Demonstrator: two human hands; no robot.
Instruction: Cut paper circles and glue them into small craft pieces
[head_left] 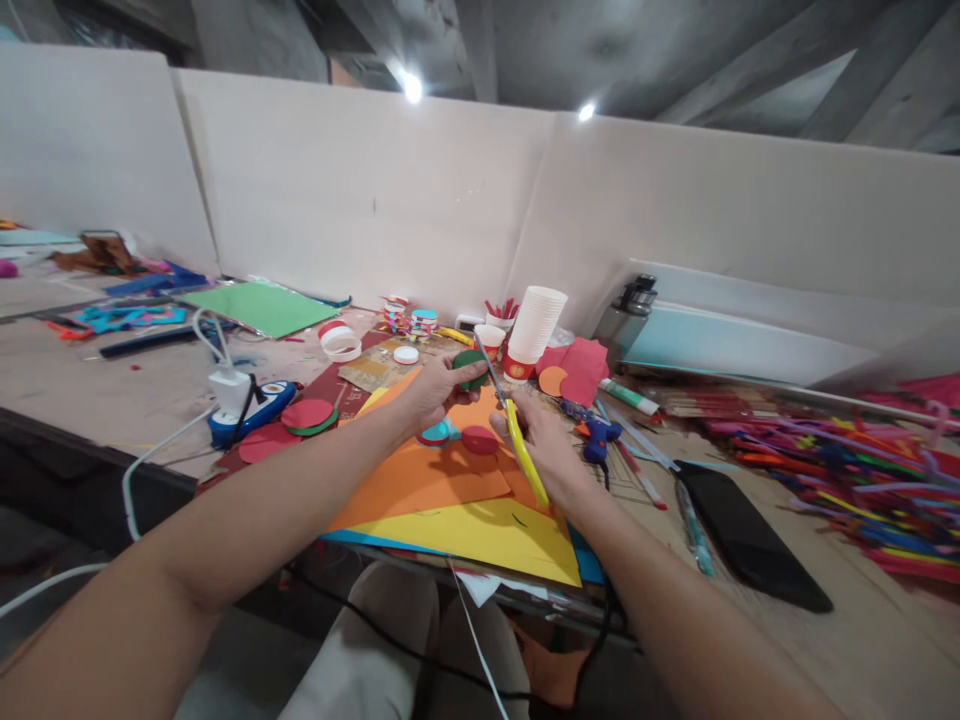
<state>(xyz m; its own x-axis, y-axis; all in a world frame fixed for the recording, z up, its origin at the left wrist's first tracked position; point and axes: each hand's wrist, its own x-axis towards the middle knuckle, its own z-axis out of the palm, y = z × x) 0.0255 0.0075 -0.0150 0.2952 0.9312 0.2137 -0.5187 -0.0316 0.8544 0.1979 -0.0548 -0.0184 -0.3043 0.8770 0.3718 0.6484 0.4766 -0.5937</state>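
Observation:
My left hand (441,390) pinches a dark green paper circle (470,371) above the middle of the work area. In my right hand (541,440) is a pair of scissors with yellow handles (525,455); the blades point up and away, right at the circle's edge. Whether the blades are cutting into the paper I cannot tell. Beneath my hands lie orange paper (420,480) and yellow paper (480,540). A red paper circle (480,440) and a light blue round piece (435,432) rest on the orange sheet.
Stacked white paper cups (541,320) stand behind my hands. A blue glue gun (598,437), a black phone (750,535) and many pipe cleaners (840,470) lie to the right. Leftward are red circles (307,413), a blue power strip (255,410) with a white cable, and a green sheet (262,307).

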